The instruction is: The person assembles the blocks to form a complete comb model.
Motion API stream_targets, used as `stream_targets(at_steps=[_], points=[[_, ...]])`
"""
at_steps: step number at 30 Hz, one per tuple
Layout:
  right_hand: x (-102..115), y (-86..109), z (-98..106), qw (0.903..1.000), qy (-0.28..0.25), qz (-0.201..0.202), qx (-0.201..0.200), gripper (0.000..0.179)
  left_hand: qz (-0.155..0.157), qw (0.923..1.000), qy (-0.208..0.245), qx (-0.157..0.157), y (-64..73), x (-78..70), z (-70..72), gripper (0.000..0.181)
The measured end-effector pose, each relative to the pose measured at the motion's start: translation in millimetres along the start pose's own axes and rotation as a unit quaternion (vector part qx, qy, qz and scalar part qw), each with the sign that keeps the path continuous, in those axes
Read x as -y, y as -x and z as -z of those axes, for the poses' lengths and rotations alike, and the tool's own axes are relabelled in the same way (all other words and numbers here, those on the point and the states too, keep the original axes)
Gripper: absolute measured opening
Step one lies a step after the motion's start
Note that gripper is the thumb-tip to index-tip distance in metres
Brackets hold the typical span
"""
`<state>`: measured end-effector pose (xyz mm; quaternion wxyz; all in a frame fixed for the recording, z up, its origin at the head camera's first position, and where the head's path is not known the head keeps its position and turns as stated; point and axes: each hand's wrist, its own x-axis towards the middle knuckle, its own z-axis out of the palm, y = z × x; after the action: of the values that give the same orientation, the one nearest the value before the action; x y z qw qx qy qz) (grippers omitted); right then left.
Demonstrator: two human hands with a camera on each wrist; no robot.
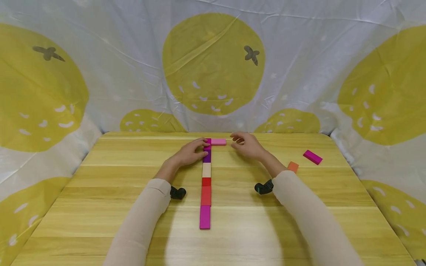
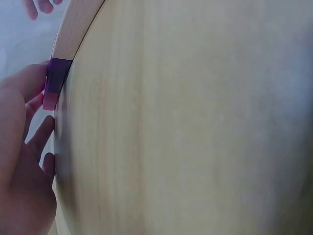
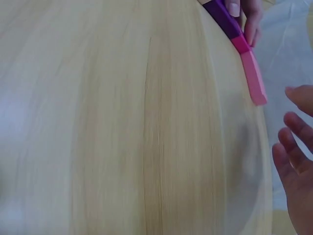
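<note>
Coloured blocks form a straight column on the table, with a light pink block (image 1: 218,142) pointing right from its far end. My left hand (image 1: 191,152) is at that far end, its thumb against the purple block (image 1: 208,158) and its fingertips on the small magenta block (image 1: 209,146). Nearer me follow a plain wood block (image 1: 206,170), a red block (image 1: 206,181), a coral block (image 1: 206,195) and a long magenta block (image 1: 205,217). Just right of the pink block hovers my right hand (image 1: 249,146), holding nothing, fingers loosely bent and apart.
An orange block (image 1: 293,167) lies partly hidden by my right forearm. Farther right, another magenta block (image 1: 313,157) rests at an angle on the wooden table (image 1: 110,207). A patterned cloth (image 1: 213,66) hangs behind the table's far edge.
</note>
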<state>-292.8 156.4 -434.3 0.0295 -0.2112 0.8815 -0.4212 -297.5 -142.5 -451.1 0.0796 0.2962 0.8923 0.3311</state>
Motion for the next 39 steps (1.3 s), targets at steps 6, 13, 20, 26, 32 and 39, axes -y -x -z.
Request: stream_targets(at_steps=[6,13,20,26,32,39], points=[[-0.8,15.4,16.7,0.9995,0.009,0.013,0.027,0.041,-0.003,1.0000,0.004,-0.002,0.2,-1.1,-0.2,0.042],[3.7,32.9,36.7,0.9988,0.017,0.021,0.041,0.039,0.002,1.0000,0.007,0.006,0.8,-4.6,1.3,0.042],[5.7,58.0,54.7,0.9975,0.029,0.036,0.054,0.036,0.000,1.0000,0.002,0.003,1.6,-2.5,0.9,0.042],[-5.4,81.8,65.8,0.9981,0.023,0.036,0.044,0.034,-0.003,1.0000,0.003,0.003,0.5,-1.8,-0.4,0.042],[-11.9,103.9,75.3,0.9991,0.013,0.016,0.036,0.032,-0.001,1.0000,0.002,0.001,1.2,-0.8,-0.4,0.042],[-20.6,136.0,79.8,0.9993,0.012,0.011,0.034,0.031,0.001,1.0000,0.003,0.003,1.0,-1.5,-1.1,0.042]])
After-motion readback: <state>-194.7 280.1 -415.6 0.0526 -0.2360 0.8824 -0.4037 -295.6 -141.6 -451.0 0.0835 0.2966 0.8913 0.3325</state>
